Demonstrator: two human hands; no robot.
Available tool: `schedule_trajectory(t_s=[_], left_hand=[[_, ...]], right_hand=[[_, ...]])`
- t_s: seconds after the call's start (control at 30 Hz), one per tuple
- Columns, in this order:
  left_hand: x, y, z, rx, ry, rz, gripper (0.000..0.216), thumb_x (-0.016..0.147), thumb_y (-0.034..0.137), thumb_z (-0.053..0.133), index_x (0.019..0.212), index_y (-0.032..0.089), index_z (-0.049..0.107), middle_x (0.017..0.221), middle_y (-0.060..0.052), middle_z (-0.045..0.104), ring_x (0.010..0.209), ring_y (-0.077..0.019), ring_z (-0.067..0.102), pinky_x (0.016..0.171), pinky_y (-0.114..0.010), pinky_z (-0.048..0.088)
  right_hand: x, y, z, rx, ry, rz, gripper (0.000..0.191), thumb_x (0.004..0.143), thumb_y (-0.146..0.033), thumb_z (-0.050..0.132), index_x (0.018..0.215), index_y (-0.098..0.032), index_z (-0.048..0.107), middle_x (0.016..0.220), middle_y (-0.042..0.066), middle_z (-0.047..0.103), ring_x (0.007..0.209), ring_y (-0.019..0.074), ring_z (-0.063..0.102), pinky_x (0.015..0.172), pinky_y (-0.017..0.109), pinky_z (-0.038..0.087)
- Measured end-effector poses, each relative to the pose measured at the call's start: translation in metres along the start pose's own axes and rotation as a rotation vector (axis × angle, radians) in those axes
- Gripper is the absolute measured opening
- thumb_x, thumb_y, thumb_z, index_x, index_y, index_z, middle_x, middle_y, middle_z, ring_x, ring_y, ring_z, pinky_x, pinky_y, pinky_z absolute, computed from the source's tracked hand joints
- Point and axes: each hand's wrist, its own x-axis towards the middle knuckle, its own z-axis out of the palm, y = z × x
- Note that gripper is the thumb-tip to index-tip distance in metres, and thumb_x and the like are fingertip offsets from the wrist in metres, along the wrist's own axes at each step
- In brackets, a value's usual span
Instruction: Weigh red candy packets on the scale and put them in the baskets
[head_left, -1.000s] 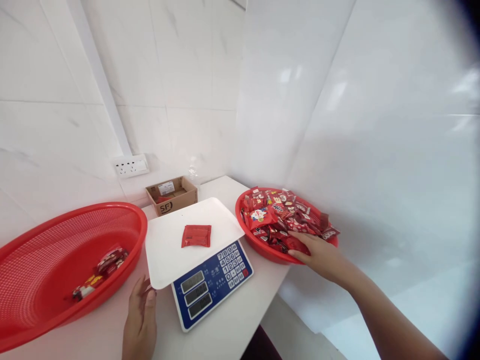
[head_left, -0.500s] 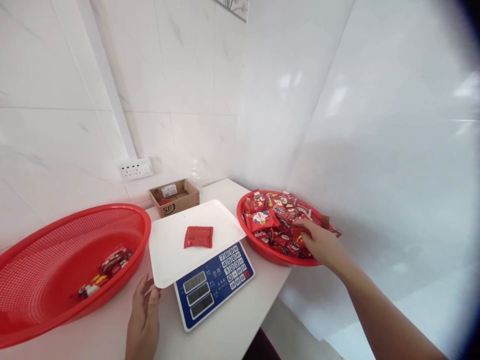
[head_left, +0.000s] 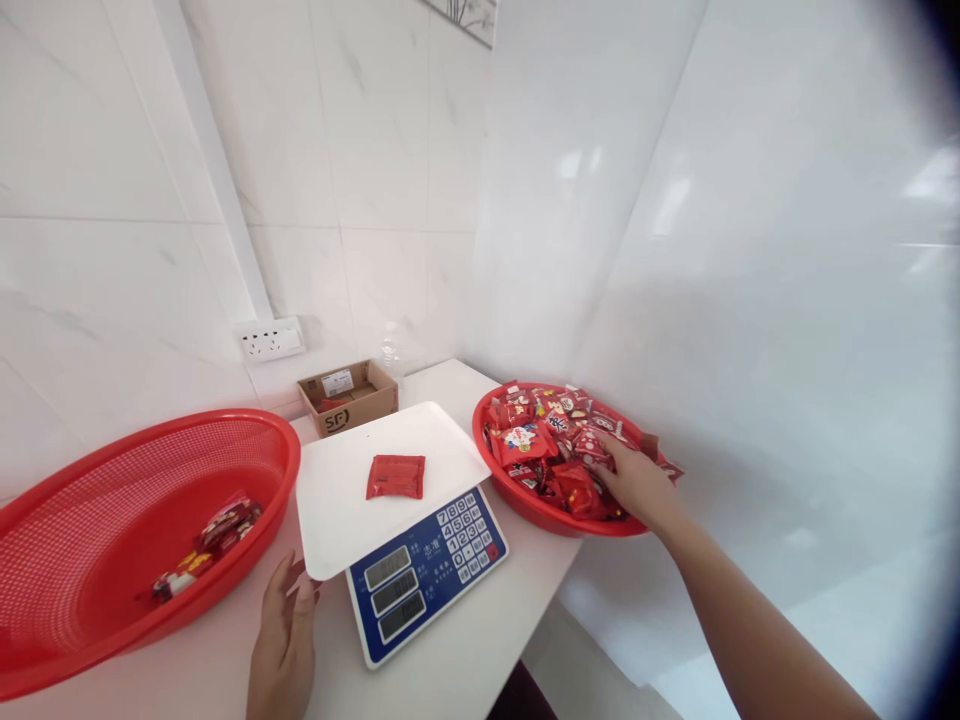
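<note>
My right hand (head_left: 636,480) reaches into a red basket (head_left: 541,512) heaped with several red snack packets (head_left: 540,438), its fingers curled among the packets; what it grips is hidden. My left hand (head_left: 286,640) lies flat and open on the white counter beside the front left corner of a blue electronic scale (head_left: 427,565). One red packet (head_left: 395,476) lies on the scale's white tray (head_left: 337,500).
A large red mesh basket (head_left: 90,600) at the left holds a few packets (head_left: 202,545). A small cardboard box (head_left: 349,396) stands at the back by a wall socket (head_left: 271,340). The counter's edge runs close on the right, with white tiled walls behind.
My right hand has moved from the near rim of the right basket further in among the packets. The left hand has barely shifted.
</note>
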Motion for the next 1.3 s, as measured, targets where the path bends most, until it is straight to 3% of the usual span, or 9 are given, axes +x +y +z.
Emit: schedule_trajectory(t_s=[0.13,0.27,0.4,0.6,0.7,0.83,0.93,1.1,1.3], left_hand=[[0.000,0.000,-0.001,0.004,-0.006,-0.016,0.065,0.085,0.059,0.046,0.140,0.028,0.036,0.141,-0.009,0.043,0.113,-0.0273,0.057,0.100,-0.046,0.043],[0.000,-0.001,0.000,-0.001,0.007,-0.029,0.067,0.084,0.061,0.046,0.140,0.027,0.036,0.141,-0.010,0.044,0.112,-0.0275,0.058,0.100,-0.047,0.043],[0.000,-0.001,0.000,-0.009,0.003,-0.040,0.067,0.083,0.064,0.045,0.138,0.027,0.037,0.142,-0.010,0.043,0.114,-0.0293,0.056,0.101,-0.049,0.042],[0.001,-0.002,0.001,-0.025,0.003,-0.061,0.066,0.083,0.064,0.045,0.137,0.026,0.038,0.141,-0.011,0.044,0.114,-0.0295,0.056,0.101,-0.050,0.041],[0.000,-0.002,0.002,-0.023,0.010,-0.034,0.062,0.085,0.062,0.044,0.134,0.024,0.042,0.138,-0.012,0.046,0.118,-0.0289,0.053,0.100,-0.048,0.042],[-0.002,0.000,0.002,-0.042,-0.017,0.001,0.059,0.088,0.056,0.042,0.135,0.021,0.039,0.137,-0.013,0.048,0.118,-0.0261,0.053,0.098,-0.043,0.045],[-0.005,0.004,0.001,-0.037,-0.020,0.003,0.057,0.090,0.054,0.042,0.135,0.019,0.039,0.135,-0.014,0.049,0.115,-0.0248,0.056,0.096,-0.041,0.046],[-0.007,0.010,-0.001,-0.030,-0.016,0.014,0.055,0.090,0.052,0.041,0.134,0.019,0.039,0.131,-0.014,0.051,0.109,-0.0233,0.058,0.095,-0.042,0.045],[-0.008,0.012,-0.002,-0.039,-0.040,0.011,0.052,0.092,0.049,0.041,0.135,0.020,0.038,0.131,-0.014,0.050,0.109,-0.0230,0.058,0.097,-0.042,0.044]], right_hand=[[0.005,0.001,0.007,-0.030,0.032,-0.100,0.050,0.084,-0.026,0.045,0.134,-0.022,0.049,0.129,0.013,0.057,0.113,0.0296,0.055,0.087,0.045,0.046],[0.013,-0.002,0.005,0.004,0.039,-0.103,0.045,0.085,-0.023,0.042,0.127,-0.020,0.056,0.119,0.013,0.063,0.108,0.0283,0.058,0.088,0.042,0.046],[0.020,-0.007,-0.006,0.057,0.129,-0.040,0.047,0.089,-0.029,0.033,0.132,-0.017,0.048,0.125,0.015,0.059,0.110,0.0288,0.057,0.090,0.043,0.045],[0.027,-0.023,-0.033,0.318,0.372,0.049,0.050,0.086,-0.037,0.038,0.131,-0.015,0.046,0.125,0.016,0.057,0.116,0.0294,0.053,0.096,0.043,0.040],[0.029,-0.045,-0.041,0.470,0.397,0.054,0.051,0.082,-0.040,0.045,0.128,-0.017,0.048,0.123,0.013,0.059,0.111,0.0280,0.055,0.096,0.042,0.041],[0.025,-0.095,-0.031,0.608,0.257,-0.114,0.047,0.078,-0.044,0.053,0.119,-0.022,0.054,0.119,0.009,0.062,0.109,0.0277,0.057,0.097,0.042,0.041],[0.013,-0.143,-0.011,0.667,0.061,-0.290,0.043,0.076,-0.045,0.057,0.114,-0.024,0.056,0.116,0.008,0.064,0.107,0.0274,0.059,0.094,0.041,0.044],[-0.012,-0.211,0.017,0.747,-0.256,-0.437,0.040,0.077,-0.043,0.057,0.112,-0.024,0.054,0.103,0.005,0.069,0.093,0.0238,0.065,0.082,0.037,0.050],[-0.018,-0.241,0.032,0.758,-0.317,-0.455,0.038,0.080,-0.047,0.052,0.111,-0.024,0.053,0.103,0.006,0.069,0.091,0.0230,0.065,0.082,0.038,0.049]])
